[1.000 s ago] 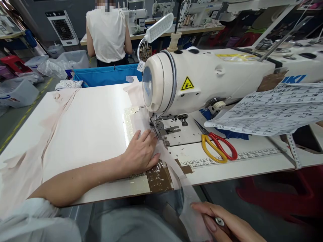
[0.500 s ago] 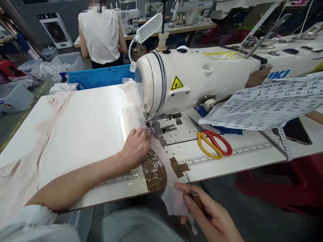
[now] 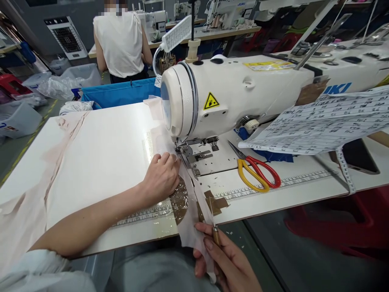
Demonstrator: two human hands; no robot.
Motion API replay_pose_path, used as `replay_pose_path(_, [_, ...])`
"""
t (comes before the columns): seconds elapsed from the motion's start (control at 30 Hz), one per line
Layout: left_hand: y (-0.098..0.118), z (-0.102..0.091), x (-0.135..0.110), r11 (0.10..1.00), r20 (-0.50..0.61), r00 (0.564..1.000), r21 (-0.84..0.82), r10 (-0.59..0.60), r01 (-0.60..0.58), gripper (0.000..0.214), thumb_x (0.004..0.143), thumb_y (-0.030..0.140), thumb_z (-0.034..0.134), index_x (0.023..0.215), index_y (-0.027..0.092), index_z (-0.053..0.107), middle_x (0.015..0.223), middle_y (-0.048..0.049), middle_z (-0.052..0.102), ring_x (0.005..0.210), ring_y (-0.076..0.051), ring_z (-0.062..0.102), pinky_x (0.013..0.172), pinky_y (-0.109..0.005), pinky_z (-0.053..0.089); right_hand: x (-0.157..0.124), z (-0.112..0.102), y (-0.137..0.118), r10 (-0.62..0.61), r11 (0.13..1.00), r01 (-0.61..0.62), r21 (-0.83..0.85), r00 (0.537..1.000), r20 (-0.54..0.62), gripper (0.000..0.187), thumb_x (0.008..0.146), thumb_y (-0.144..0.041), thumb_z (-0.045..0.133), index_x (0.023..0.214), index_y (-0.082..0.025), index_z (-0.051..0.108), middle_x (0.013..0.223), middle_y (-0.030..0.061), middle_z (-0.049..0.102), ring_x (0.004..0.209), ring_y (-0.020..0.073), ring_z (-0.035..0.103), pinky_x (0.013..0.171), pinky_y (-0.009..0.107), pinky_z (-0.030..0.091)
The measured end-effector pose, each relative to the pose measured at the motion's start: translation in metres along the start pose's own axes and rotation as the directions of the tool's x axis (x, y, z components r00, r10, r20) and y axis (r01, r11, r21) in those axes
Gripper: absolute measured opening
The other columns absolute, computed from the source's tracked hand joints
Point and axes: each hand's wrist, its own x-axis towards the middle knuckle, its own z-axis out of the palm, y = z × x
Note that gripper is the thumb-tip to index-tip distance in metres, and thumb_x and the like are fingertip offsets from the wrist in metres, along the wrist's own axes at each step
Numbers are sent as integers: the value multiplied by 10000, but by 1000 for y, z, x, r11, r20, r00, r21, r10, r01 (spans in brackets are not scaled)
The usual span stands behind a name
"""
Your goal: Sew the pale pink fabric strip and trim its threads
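Note:
My left hand (image 3: 162, 177) is closed, with its fingers curled at the edge of a thin pale pink fabric (image 3: 189, 225), just in front of the presser foot (image 3: 181, 147) of a white sewing machine (image 3: 227, 95). The fabric runs from under the foot over the table's front edge toward my lap. Near its lower end, my right hand (image 3: 227, 259) grips a wooden-handled awl (image 3: 216, 234) whose thin metal spike points up. Its fingers also hold a narrow strip along the fabric's right side. A gap separates this strip from the wider piece.
Scissors (image 3: 258, 174) with yellow and red handles lie right of the needle area. A handwritten sheet (image 3: 316, 121) hangs over the table's right side. More pink fabric (image 3: 45, 178) lies at left. A blue cloth bin (image 3: 121, 92) and a person (image 3: 120, 44) are beyond.
My right hand has moved left and slightly down with the awl, and now holds the fabric's strip. The fabric has shifted left and a gap has opened in it. My left hand has shifted slightly left.

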Motion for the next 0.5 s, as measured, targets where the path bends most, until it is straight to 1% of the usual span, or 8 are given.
replay_pose_path(0.17, [-2,1,1,1000,1,1000,18,0,-1,384,973,252,347,1270,82,521,1122,-134,565,957,-244,480,829,-389,401,2,1,-2,13,999,-14,33,999,43,492,731,-515,766,1073,-179,655,665,27,684,508,157,619,564,279,477])
replay_pose_path(0.3, [-9,5,3,998,15,999,47,43,-43,395,981,254,350,1310,92,498,1149,-133,571,970,-243,485,821,-376,403,2,4,-1,14,1000,-16,25,995,104,478,754,-505,750,1085,-175,649,684,35,690,522,168,633,572,293,489])
replay_pose_path(0.4, [-15,7,5,996,41,996,53,76,-78,400,989,242,327,1323,98,493,1179,-141,574,985,-251,489,809,-372,404,1,-3,-1,-3,998,10,-60,994,106,461,769,-518,730,1069,-174,662,686,32,683,534,174,637,571,297,495])
replay_pose_path(0.5, [-15,8,6,996,55,995,28,77,-79,396,987,211,302,1315,104,498,1188,-138,578,989,-251,491,811,-371,405,-1,-19,-3,-75,977,79,-197,997,29,489,775,-568,703,1077,-185,665,696,41,696,584,199,659,606,311,522])
